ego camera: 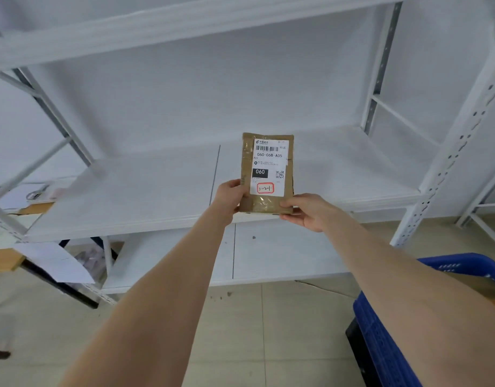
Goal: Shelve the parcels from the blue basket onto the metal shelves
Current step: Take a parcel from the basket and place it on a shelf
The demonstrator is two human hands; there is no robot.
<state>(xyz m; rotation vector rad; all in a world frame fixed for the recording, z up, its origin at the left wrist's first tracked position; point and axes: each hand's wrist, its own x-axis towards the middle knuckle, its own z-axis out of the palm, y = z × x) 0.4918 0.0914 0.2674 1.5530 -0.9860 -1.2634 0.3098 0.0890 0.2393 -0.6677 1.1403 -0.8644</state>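
Underfoot, beige floor (240, 331) tiles run to the white metal shelves (129, 191). A blue basket (380, 344) sits at lower right, partly behind the right forearm. Over the middle board's front edge, both hands hold a brown parcel (247, 163) upright, label facing back. The left hand (229, 196) grips its lower left edge; the right hand (307, 210) pinches its lower right corner, thumb in front. Whether it touches the board is unclear. A perforated upright (450, 163) stands right, papers (56, 263) hang left, and a white wall (184, 101) stands behind.
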